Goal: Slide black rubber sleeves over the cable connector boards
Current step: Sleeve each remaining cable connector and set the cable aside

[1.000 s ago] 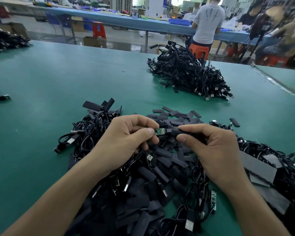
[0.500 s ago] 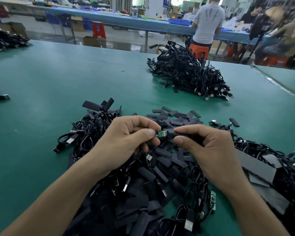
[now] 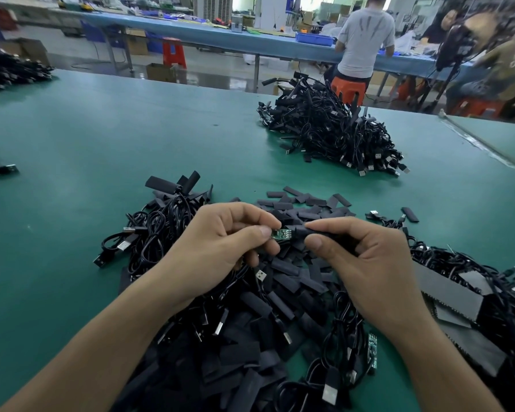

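My left hand (image 3: pixel 220 242) pinches the left end of a small green connector board (image 3: pixel 281 234) between thumb and forefinger. My right hand (image 3: pixel 366 263) pinches a black rubber sleeve (image 3: pixel 302 231) whose open end sits at the board's right end; most of the sleeve is hidden by my fingers. Both hands hover above a heap of loose black sleeves (image 3: pixel 280 281) and black USB cables (image 3: pixel 158 230) on the green table (image 3: pixel 101 150). Another bare green board (image 3: pixel 372 349) lies near the bottom right of the heap.
A large pile of cables (image 3: pixel 330 135) with sleeves on them lies at the back centre. Flat dark grey sheets (image 3: pixel 452 295) and more cables lie at my right. Small cable piles (image 3: pixel 9 71) sit at the far left. People sit at a blue bench (image 3: pixel 250 37) behind the table.
My right hand has moved left, bringing the sleeve closer over the board; less of the green board shows now. The left hand has kept its place.
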`<control>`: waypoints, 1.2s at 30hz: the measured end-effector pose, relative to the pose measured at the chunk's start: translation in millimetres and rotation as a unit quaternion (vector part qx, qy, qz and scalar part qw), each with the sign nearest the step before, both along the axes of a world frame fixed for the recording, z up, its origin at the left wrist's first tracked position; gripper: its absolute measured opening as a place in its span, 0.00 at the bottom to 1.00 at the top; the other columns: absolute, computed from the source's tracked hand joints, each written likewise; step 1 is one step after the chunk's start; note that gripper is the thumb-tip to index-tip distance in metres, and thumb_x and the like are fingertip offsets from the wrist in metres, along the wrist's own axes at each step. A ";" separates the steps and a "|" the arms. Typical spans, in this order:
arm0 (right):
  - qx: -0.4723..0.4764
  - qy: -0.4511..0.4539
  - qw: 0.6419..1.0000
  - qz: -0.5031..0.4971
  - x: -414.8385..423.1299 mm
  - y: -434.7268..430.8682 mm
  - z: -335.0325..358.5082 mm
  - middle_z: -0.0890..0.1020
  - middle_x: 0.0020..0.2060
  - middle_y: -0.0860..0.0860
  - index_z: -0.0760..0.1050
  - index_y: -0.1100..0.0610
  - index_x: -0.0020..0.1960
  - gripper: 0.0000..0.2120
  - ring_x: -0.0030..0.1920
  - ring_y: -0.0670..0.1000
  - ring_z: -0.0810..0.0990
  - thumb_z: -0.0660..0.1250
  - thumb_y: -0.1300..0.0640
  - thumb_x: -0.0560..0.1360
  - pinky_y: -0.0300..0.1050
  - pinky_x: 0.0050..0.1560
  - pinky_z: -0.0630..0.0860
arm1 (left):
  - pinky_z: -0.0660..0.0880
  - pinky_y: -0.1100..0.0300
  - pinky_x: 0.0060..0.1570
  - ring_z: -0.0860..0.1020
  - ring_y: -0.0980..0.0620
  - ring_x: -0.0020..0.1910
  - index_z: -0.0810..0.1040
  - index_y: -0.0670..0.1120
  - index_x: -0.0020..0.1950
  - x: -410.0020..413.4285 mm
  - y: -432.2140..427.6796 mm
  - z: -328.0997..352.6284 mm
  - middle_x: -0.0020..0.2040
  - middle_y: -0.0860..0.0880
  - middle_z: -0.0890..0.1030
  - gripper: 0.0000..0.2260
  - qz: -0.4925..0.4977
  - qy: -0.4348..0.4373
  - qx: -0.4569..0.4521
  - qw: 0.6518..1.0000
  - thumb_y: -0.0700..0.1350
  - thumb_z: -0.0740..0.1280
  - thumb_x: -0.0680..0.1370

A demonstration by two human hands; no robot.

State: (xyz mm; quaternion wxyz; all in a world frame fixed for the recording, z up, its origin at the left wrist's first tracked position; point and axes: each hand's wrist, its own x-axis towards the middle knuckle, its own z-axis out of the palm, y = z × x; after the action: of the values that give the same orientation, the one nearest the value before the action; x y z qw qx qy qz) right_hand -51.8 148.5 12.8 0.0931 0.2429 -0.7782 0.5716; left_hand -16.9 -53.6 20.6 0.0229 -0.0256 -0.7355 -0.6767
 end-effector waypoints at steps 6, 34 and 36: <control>0.009 -0.006 1.000 0.002 -0.7 1.6 -0.8 0.86 0.41 0.41 0.83 0.44 0.48 0.08 0.43 0.44 0.85 0.73 0.50 0.68 0.39 0.47 0.81 | 0.70 0.71 0.28 0.76 0.58 0.27 0.84 0.47 0.45 -0.5 1.7 0.0 0.36 0.46 0.85 0.10 0.002 0.008 0.008 1.000 0.35 0.66 0.80; 0.017 -0.007 1.000 0.015 2.6 -2.3 -1.4 0.85 0.40 0.40 0.83 0.44 0.46 0.08 0.43 0.44 0.84 0.73 0.49 0.67 0.39 0.45 0.80 | 0.70 0.69 0.27 0.76 0.58 0.27 0.83 0.47 0.46 0.0 1.1 0.7 0.37 0.46 0.86 0.08 -0.003 0.000 0.007 1.000 0.37 0.67 0.80; 0.011 -0.005 1.000 0.015 3.0 -2.5 -1.4 0.85 0.39 0.40 0.83 0.44 0.45 0.07 0.43 0.44 0.84 0.73 0.49 0.67 0.38 0.44 0.79 | 0.70 0.69 0.27 0.76 0.58 0.27 0.83 0.47 0.46 0.0 1.0 0.5 0.37 0.46 0.86 0.08 -0.002 -0.001 0.004 1.000 0.37 0.67 0.80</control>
State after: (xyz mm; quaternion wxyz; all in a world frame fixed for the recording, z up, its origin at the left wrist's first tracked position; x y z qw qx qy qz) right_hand -48.8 146.0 11.4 0.0783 0.2530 -0.7813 0.5652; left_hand -16.9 -52.6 21.1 0.0208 -0.0261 -0.7327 -0.6797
